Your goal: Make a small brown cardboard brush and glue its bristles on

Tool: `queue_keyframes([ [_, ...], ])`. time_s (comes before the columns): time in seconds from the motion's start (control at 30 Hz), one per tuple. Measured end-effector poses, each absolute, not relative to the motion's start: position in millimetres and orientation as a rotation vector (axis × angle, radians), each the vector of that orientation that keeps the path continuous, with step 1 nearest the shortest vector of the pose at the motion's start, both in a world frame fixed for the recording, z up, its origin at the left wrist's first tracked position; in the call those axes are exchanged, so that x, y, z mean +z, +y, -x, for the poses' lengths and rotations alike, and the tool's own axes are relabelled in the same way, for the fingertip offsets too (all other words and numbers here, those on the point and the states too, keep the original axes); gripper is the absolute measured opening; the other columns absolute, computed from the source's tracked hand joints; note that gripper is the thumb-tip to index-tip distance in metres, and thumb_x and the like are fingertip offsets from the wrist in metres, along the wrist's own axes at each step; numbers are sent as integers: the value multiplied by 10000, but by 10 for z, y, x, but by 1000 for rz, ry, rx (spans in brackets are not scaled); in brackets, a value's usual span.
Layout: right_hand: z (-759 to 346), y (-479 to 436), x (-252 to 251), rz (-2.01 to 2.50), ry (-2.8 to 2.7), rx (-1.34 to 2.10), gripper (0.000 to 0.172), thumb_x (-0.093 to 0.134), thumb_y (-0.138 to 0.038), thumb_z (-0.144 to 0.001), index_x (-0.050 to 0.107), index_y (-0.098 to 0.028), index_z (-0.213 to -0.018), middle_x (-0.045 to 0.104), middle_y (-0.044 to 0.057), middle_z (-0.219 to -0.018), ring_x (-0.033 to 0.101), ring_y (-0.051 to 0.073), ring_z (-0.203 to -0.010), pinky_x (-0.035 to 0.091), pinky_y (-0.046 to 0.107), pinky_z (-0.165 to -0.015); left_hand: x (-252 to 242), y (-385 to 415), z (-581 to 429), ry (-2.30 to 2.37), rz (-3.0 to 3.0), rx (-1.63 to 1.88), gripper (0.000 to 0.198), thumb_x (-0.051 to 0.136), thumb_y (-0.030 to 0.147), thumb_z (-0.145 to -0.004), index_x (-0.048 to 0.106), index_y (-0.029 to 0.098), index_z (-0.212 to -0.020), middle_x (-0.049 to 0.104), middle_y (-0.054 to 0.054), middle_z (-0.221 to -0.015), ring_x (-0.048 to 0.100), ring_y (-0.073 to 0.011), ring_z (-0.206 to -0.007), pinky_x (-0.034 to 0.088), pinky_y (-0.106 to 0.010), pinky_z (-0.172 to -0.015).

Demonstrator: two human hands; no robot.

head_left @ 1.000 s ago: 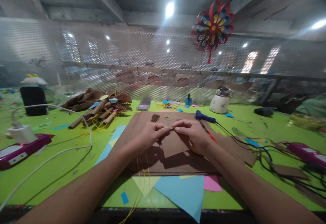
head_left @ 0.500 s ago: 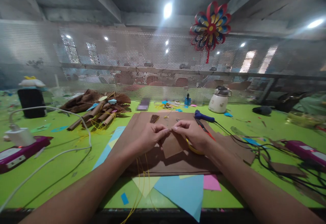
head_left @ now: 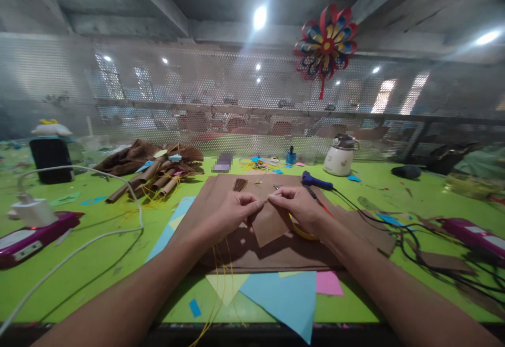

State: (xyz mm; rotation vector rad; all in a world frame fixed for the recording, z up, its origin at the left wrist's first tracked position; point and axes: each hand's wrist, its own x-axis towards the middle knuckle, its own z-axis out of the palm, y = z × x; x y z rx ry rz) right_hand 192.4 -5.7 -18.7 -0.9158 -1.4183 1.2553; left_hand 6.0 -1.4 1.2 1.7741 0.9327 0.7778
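Observation:
My left hand (head_left: 232, 213) and my right hand (head_left: 298, 206) meet over a big brown paper sheet (head_left: 244, 252) on the green table (head_left: 98, 252). Both pinch the top edge of a small brown paper piece (head_left: 270, 223) that hangs down between them. Thin yellow strands (head_left: 220, 273) trail from under my left wrist toward the table's near edge. A yellow ring (head_left: 302, 231), partly hidden, lies under my right palm.
Rolled brown paper tubes (head_left: 152, 176) lie back left. A blue-handled tool (head_left: 315, 181) with black cables (head_left: 414, 247), a white pot (head_left: 341, 156), magenta devices (head_left: 27, 236) (head_left: 473, 234) and a white charger cable (head_left: 79, 242) surround the sheet. Blue, yellow and pink paper (head_left: 284, 297) lies near me.
The two hands have stayed pinched together at the small brown piece, shifting only slightly. The view has tilted a little.

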Motion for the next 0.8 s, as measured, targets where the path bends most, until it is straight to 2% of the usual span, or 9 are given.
queue_keyframes([
  [0.33, -1911, -64, -188, 901, -1342, 1357, 304, 763, -396, -575, 604, -147, -649, 604, 2, -612, 536, 121, -560, 428, 263, -567, -8, -7, -59, 925, -1770, 715, 318, 547, 421, -780, 520, 153, -611, 478, 20, -512, 470, -83, -443, 348, -212, -446],
  [0.57, -1873, -71, -208, 935, -1432, 1183, 274, 728, -389, -620, 627, -140, -672, 580, -3, -612, 494, 108, -554, 383, 248, -550, -48, 17, -80, 964, -1827, 720, 362, 507, 440, -805, 496, 169, -566, 448, 20, -459, 394, -78, -399, 268, -228, -413],
  [0.7, -1843, -102, -180, 963, -1454, 1127, 281, 716, -407, -629, 641, -139, -673, 591, 3, -630, 499, 119, -602, 374, 257, -598, -43, 15, -82, 953, -1921, 749, 368, 493, 437, -814, 489, 177, -553, 441, 17, -468, 381, -90, -425, 272, -244, -443],
  [0.8, -1807, -135, -157, 1015, -1406, 1147, 321, 717, -442, -610, 634, -135, -651, 585, 4, -607, 490, 121, -587, 362, 255, -579, -45, 17, -84, 919, -2035, 762, 373, 480, 420, -821, 484, 174, -540, 457, 12, -478, 384, -95, -461, 282, -246, -482],
])
